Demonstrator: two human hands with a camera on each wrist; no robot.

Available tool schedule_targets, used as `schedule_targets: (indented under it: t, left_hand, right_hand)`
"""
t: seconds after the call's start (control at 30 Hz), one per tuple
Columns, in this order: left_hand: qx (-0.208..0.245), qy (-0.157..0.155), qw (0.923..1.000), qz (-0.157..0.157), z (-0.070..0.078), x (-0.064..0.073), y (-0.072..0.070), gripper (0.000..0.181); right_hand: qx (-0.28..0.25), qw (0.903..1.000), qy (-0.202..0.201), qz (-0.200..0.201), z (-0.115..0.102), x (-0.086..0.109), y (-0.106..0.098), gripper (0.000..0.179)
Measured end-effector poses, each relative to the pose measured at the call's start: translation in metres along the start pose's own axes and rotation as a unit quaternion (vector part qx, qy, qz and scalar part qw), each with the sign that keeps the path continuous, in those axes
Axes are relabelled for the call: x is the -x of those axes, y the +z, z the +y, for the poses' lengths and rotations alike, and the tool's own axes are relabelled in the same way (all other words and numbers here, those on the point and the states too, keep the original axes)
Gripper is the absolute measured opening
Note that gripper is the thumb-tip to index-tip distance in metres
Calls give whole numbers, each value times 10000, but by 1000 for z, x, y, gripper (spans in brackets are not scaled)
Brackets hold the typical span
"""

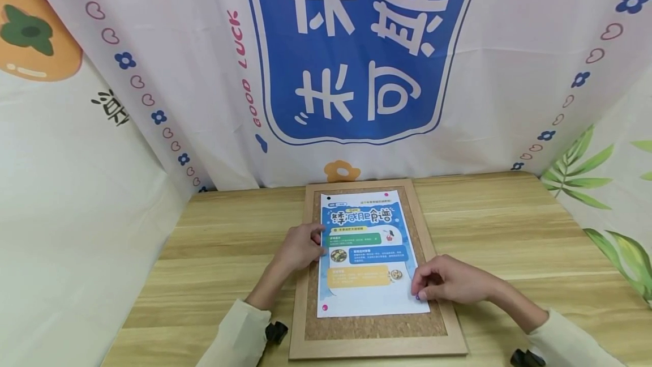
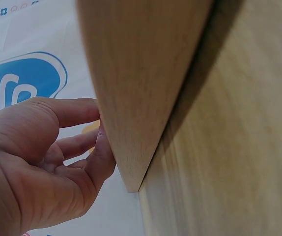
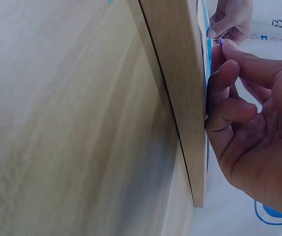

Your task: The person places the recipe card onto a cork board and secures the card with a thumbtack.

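Note:
A printed poster sheet (image 1: 367, 299) with blue, green and yellow blocks lies on a wood-framed corkboard (image 1: 377, 330). At the sheet's lower right corner my right hand (image 1: 448, 279) pinches a small purple pushpin (image 3: 222, 42) between thumb and index finger; its point is hidden. My left hand (image 1: 300, 247) rests with its fingertips at the sheet's left edge, holding nothing that I can see. A black pin (image 1: 328, 198) sits at the upper left corner, a pink pin (image 1: 386, 194) at the upper right, and another pink pin (image 1: 325, 307) at the lower left.
The corkboard lies on a wood-grain table (image 1: 509, 231), its far end close to a printed curtain (image 1: 499, 101) behind. A white cloth (image 1: 76, 186) hangs on the left side. Black wrist devices (image 1: 277, 332) show at both sleeves.

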State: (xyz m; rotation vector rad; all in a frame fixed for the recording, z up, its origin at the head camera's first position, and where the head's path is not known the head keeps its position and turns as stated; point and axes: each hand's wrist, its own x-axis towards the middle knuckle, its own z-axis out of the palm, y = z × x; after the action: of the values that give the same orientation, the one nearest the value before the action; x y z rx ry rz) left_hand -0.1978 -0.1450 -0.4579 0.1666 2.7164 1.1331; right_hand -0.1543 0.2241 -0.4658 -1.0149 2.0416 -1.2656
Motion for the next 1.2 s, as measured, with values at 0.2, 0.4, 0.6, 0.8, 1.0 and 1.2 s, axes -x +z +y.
schedule_targets:
  t: [0.2,0.4,0.6,0.8,1.0,1.2]
  left_hand:
    - [1,-50,10000,-6,0,1,0,54]
    - [3,-48,10000,-12,-1,1,1,54]
    - [-35,-58,10000,-10,-2,0,2,54]
    - [-42,-30,10000,5,-3,1,2,54]
    - [24,-62,10000,9,-2,1,1,55]
    - [23,-67,10000,-6,-1,-1,1,55]
  right_hand:
    - [127,9999,-9,-74,-2,-1,2,8]
    - [224,9996,121,-157,-2,-4,6,7]
    - [313,9993,165,-150,-3,-5,9,6]
    - [434,9988,214,-120,-5,-7,11,6]
    - [520,9980,349,-78,-8,-8,11,5]
    - [591,9976,340,-150,-10,-7,9,5]
